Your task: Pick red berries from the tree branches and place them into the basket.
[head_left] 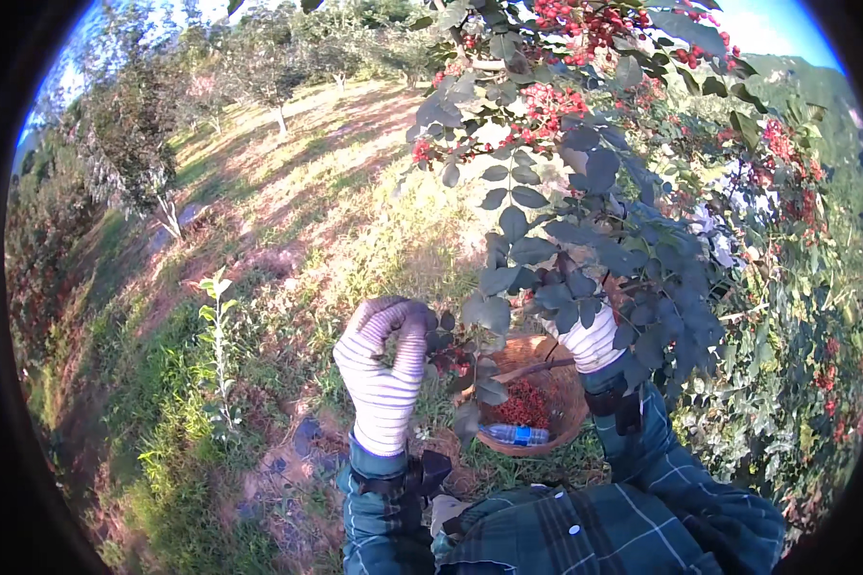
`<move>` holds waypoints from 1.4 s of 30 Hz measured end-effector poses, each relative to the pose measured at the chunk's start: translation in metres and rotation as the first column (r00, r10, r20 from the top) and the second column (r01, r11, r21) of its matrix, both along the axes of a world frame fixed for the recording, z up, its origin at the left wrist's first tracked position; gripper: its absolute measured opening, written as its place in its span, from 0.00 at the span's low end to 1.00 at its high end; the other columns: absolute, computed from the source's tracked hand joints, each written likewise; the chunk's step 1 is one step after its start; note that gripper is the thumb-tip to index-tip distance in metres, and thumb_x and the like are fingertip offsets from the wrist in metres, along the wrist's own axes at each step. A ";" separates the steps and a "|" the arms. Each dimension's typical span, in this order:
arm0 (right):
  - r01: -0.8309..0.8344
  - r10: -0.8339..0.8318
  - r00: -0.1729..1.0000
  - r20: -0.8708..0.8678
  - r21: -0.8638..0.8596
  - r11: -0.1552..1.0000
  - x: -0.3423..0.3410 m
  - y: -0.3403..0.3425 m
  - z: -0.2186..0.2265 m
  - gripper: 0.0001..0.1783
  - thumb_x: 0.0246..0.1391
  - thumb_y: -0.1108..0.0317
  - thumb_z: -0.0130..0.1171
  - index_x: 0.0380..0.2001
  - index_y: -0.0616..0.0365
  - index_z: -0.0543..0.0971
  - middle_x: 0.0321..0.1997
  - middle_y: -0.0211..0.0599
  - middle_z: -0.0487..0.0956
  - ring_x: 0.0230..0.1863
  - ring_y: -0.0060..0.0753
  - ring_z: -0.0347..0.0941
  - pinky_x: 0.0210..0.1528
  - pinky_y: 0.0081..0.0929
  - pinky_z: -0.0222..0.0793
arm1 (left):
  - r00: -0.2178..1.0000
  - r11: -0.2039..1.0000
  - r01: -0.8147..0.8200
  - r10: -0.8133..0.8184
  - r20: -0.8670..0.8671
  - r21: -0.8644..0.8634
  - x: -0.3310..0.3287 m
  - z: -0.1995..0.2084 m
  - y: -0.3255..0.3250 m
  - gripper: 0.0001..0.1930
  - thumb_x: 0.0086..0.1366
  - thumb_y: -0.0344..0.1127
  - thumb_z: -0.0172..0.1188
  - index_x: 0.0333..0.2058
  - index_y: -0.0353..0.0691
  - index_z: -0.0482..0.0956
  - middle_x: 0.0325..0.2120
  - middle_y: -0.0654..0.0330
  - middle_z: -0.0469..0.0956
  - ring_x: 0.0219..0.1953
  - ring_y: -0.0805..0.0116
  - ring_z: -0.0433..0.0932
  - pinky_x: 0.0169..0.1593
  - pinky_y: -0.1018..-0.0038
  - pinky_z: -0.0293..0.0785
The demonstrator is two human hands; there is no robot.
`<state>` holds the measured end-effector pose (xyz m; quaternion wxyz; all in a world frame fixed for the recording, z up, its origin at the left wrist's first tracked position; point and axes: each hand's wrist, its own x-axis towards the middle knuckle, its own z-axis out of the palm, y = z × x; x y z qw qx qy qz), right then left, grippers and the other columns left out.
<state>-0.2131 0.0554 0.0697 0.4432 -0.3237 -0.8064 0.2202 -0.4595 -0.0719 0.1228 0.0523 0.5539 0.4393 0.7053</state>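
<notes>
My left hand [385,359], in a white striped glove with a darkened fingertip area, is closed, thumb and fingers curled together beside small dark leaves. Whatever lies between the fingertips is too small to make out. A cluster of red berries [458,364] hangs just right of it. My right hand [590,341], gloved alike, reaches up into the leafy branch [585,249]; leaves cover its fingers. Below and between the hands stands a woven basket [573,407], with loose red berries [523,402] and a clear plastic bottle [518,435] with a blue label inside.
Further red berry clusters [551,105] hang overhead on the same tree. Dense foliage [767,383] with more berries fills the right side. A leafy sapling [219,335] rises from the grass at left. Orchard trees [268,72] stand on the slope beyond.
</notes>
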 end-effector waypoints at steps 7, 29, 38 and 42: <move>-0.403 0.298 0.863 -0.409 -0.199 0.894 0.009 0.008 -0.005 0.25 0.59 0.73 0.47 0.61 0.60 0.62 0.52 0.38 0.74 0.50 0.31 0.72 0.52 0.28 0.71 | 0.783 0.804 0.533 -0.587 -0.204 -0.266 0.030 0.030 -0.001 0.08 0.51 0.27 0.63 0.32 0.37 0.82 0.30 0.55 0.80 0.32 0.61 0.81 0.36 0.73 0.75; -0.013 -0.018 0.979 0.202 0.152 0.988 0.000 -0.009 0.028 0.29 0.60 0.65 0.49 0.63 0.59 0.59 0.60 0.40 0.68 0.58 0.36 0.66 0.61 0.34 0.62 | 0.859 0.993 0.115 -0.094 -0.503 0.011 0.049 -0.012 0.037 0.22 0.46 0.23 0.61 0.43 0.43 0.78 0.28 0.59 0.77 0.33 0.57 0.76 0.46 0.64 0.71; -0.046 0.038 0.995 0.091 0.081 0.996 0.000 0.004 0.014 0.28 0.59 0.64 0.50 0.62 0.57 0.61 0.60 0.41 0.68 0.59 0.39 0.66 0.62 0.36 0.61 | 0.137 0.487 0.851 -0.569 0.811 0.198 0.119 -0.127 0.023 0.09 0.59 0.27 0.58 0.40 0.38 0.73 0.35 0.58 0.75 0.30 0.71 0.76 0.34 0.78 0.75; -0.100 0.092 0.991 -0.094 -0.084 0.991 -0.007 0.006 0.012 0.27 0.59 0.64 0.50 0.62 0.55 0.61 0.61 0.42 0.68 0.59 0.40 0.66 0.62 0.37 0.61 | 0.374 0.724 0.687 -0.414 0.830 0.052 0.118 -0.157 0.069 0.15 0.61 0.31 0.61 0.46 0.40 0.72 0.40 0.60 0.75 0.35 0.73 0.76 0.38 0.77 0.75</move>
